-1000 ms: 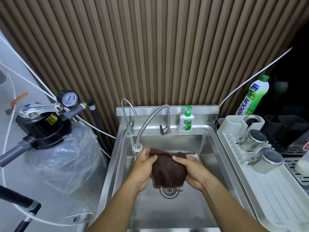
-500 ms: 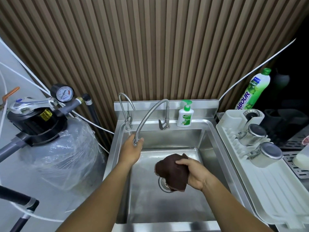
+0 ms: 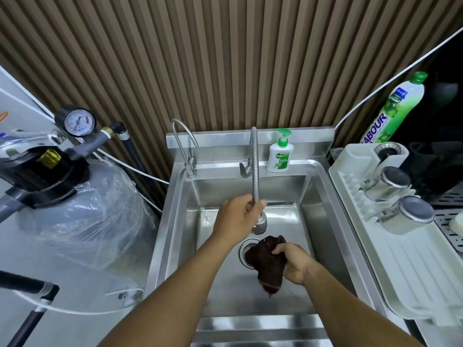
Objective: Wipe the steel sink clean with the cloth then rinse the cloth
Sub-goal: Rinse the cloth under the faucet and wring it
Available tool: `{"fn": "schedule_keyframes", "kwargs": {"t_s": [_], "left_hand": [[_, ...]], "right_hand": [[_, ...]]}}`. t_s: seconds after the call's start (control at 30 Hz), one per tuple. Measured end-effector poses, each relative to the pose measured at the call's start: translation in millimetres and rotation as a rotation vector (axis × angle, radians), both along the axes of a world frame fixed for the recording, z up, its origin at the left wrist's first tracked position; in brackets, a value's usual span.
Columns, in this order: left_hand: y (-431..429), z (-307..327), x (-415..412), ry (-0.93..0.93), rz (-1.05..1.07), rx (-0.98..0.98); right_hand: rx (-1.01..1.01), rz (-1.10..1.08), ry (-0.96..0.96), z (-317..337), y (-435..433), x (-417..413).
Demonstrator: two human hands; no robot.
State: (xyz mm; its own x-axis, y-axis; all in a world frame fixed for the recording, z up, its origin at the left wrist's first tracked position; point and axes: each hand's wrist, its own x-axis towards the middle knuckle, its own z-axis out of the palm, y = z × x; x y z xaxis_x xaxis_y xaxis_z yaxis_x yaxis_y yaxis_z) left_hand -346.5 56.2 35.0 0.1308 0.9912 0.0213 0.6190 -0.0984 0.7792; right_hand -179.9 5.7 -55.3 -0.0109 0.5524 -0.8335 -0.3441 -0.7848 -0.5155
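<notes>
The steel sink [image 3: 225, 291] fills the lower middle of the head view. My right hand [image 3: 294, 262] grips a bunched dark brown cloth [image 3: 263, 261] over the drain [image 3: 241, 251], which the cloth half hides. My left hand [image 3: 236, 217] is closed around the lower end of the flexible steel faucet hose [image 3: 255, 166], with its nozzle [image 3: 260, 224] pointing down just above the cloth. No running water is visible.
A small gooseneck tap [image 3: 184, 149] and a Dettol pump bottle [image 3: 280, 156] stand on the sink's back ledge. A white drying rack [image 3: 413, 266] with steel cups sits to the right, behind it a green bottle [image 3: 398, 106]. A plastic-wrapped filter tank [image 3: 82, 216] with a gauge stands on the left.
My left hand let go of the cloth, took the faucet hose and swung its nozzle from the left side to the middle over the cloth. My right hand lowered the cloth toward the drain.
</notes>
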Motion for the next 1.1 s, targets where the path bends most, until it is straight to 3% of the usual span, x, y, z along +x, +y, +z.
{"fn": "schedule_keyframes", "kwargs": {"t_s": [0.13,0.27,0.37,0.63,0.83,0.9,1.0,1.1], "left_hand": [[3.8,3.9,-6.5,-0.097,-0.019,-0.114],[24.5,-13.0,-28.7,-0.454,0.263,-0.17],[58.9,-31.4,-36.8,-0.438,0.376,-0.239],[159.3,-77.7,4.2,-0.372,0.285,-0.587],[183.6,-74.5,23.7,-0.234,0.451,-0.434],[187.3,-76.0,18.3,-0.381,0.531,-0.498],[194.3,-74.5,6.3,-0.681,0.521,-0.751],[189.5,-73.9,-1.7,-0.781,0.47,-0.839]], "right_hand": [[0.01,-0.037,0.062,-3.4,7.6,-1.6],[0.03,-0.011,0.105,1.7,16.6,-8.1],[0.034,0.011,0.126,6.1,22.2,-12.8],[0.048,0.028,0.184,3.7,25.6,-9.3],[0.064,0.019,0.26,1.7,23.3,-4.6],[0.052,0.007,0.267,-1.0,22.4,-4.8],[0.04,0.031,0.273,-9.7,21.3,-6.7],[0.029,0.036,0.304,-13.3,20.7,-7.8]]}}
